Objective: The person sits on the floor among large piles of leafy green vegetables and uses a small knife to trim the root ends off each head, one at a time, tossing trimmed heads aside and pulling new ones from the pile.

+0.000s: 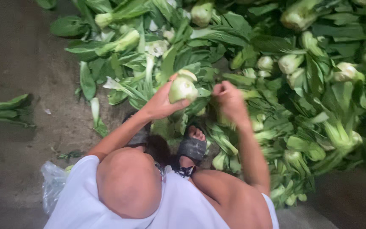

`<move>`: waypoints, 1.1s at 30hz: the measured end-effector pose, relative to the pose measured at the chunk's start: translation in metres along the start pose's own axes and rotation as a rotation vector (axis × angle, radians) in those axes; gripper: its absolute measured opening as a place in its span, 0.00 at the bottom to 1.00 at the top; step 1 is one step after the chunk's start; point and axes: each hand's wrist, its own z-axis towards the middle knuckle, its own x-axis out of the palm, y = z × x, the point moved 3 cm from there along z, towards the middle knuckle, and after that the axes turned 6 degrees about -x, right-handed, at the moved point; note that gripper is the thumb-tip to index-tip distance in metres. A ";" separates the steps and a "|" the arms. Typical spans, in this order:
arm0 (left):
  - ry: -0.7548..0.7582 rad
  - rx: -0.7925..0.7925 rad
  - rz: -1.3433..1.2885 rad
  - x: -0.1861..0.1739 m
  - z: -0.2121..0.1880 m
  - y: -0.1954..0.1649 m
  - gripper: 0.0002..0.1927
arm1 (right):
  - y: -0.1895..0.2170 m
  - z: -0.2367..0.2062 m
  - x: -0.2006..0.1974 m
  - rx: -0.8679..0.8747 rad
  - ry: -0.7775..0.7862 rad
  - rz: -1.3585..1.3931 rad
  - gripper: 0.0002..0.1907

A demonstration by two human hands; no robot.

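My left hand grips a pale green bok choy head by its base, held up over the pile. Just to the right of it, my right hand is blurred, with its fingers curled in a fist at the leafy end of that head; I see nothing clearly inside it. Below both hands lies a large heap of bok choy that spreads across the top and right of the view. My knees and white shorts fill the bottom, and one dark sandal stands among the leaves.
Loose trimmed leaves lie on the dark, wet concrete floor at the left. A few more bok choy stalks rest at the far left edge. A clear plastic bag lies beside my left thigh.
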 end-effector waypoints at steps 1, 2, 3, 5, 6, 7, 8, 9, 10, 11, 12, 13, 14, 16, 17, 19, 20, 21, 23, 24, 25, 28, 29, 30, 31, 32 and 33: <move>0.010 -0.019 -0.075 0.004 0.002 0.003 0.39 | -0.004 -0.005 0.021 0.197 0.003 0.244 0.23; 0.029 -0.025 -0.055 0.008 0.003 0.005 0.44 | 0.003 -0.008 0.034 0.083 0.056 0.225 0.18; 0.045 -0.037 -0.034 0.013 0.003 0.008 0.49 | 0.010 -0.010 0.046 -0.029 0.112 0.210 0.32; 0.046 -0.050 -0.016 0.019 0.003 0.012 0.56 | 0.015 -0.010 0.063 -0.034 0.114 0.541 0.35; 0.038 -0.052 -0.019 0.021 0.003 0.013 0.56 | 0.017 -0.011 0.067 -0.034 0.111 0.711 0.37; 0.034 -0.053 -0.021 0.021 0.003 0.014 0.57 | 0.017 -0.013 0.068 -0.022 0.123 0.716 0.37; 0.041 -0.032 -0.012 0.021 0.002 0.013 0.56 | 0.016 -0.014 0.067 -0.009 0.134 0.718 0.37; 0.048 -0.014 -0.006 0.019 0.002 0.012 0.55 | 0.013 -0.016 0.065 0.007 0.144 0.721 0.37; 0.059 0.005 -0.002 0.017 0.002 0.011 0.54 | 0.010 -0.018 0.064 0.022 0.156 0.664 0.35; 0.070 -0.014 0.069 0.014 0.002 0.010 0.51 | 0.007 -0.020 0.062 0.036 0.170 0.601 0.34; 0.075 -0.029 0.142 0.011 0.002 0.009 0.49 | 0.003 -0.021 0.060 0.046 0.189 0.538 0.32; 0.081 -0.044 0.216 0.008 0.002 0.007 0.47 | 0.000 -0.022 0.058 0.043 0.190 0.553 0.33; 0.059 -0.045 0.299 0.004 0.003 0.005 0.46 | -0.003 -0.022 0.056 0.042 0.189 0.570 0.33; 0.012 -0.047 0.462 -0.003 0.004 -0.001 0.45 | -0.008 -0.024 0.053 0.045 0.192 0.613 0.33; 0.030 0.004 0.472 -0.004 0.004 -0.006 0.44 | -0.010 -0.024 0.051 0.048 0.194 0.638 0.33; 0.067 0.102 0.496 -0.006 0.006 -0.017 0.42 | -0.015 -0.025 0.048 0.059 0.216 0.636 0.32; 0.109 0.036 0.487 -0.008 0.007 -0.020 0.41 | -0.018 -0.026 0.046 0.071 0.236 0.607 0.32; 0.152 -0.030 0.476 -0.013 0.008 -0.024 0.39 | -0.020 -0.028 0.042 0.084 0.255 0.579 0.32; 0.112 -0.071 0.572 -0.026 0.012 -0.035 0.40 | -0.025 -0.030 0.027 0.120 0.224 0.588 0.34; 0.028 -0.046 0.680 -0.038 0.015 -0.043 0.41 | -0.026 -0.032 0.020 0.138 0.208 0.591 0.35; -0.044 -0.042 0.712 -0.051 0.015 -0.050 0.40 | -0.027 -0.036 0.013 0.138 0.143 0.665 0.37; -0.408 0.380 1.115 -0.073 0.010 -0.074 0.51 | -0.025 -0.055 -0.011 0.153 -0.055 0.847 0.43; -0.461 0.360 1.160 -0.075 0.008 -0.073 0.50 | -0.025 -0.060 -0.015 0.165 -0.109 0.888 0.44; -0.511 0.339 1.202 -0.075 0.001 -0.069 0.48 | -0.026 -0.066 -0.019 0.177 -0.165 0.929 0.45; -0.564 0.318 1.244 -0.072 -0.007 -0.063 0.47 | -0.026 -0.070 -0.021 0.161 -0.184 0.917 0.46; -0.418 0.135 1.086 -0.068 -0.013 -0.049 0.36 | -0.027 -0.072 -0.022 0.144 -0.200 0.905 0.47; -0.272 -0.044 0.924 -0.060 -0.021 -0.031 0.25 | -0.029 -0.074 -0.022 0.128 -0.213 0.893 0.48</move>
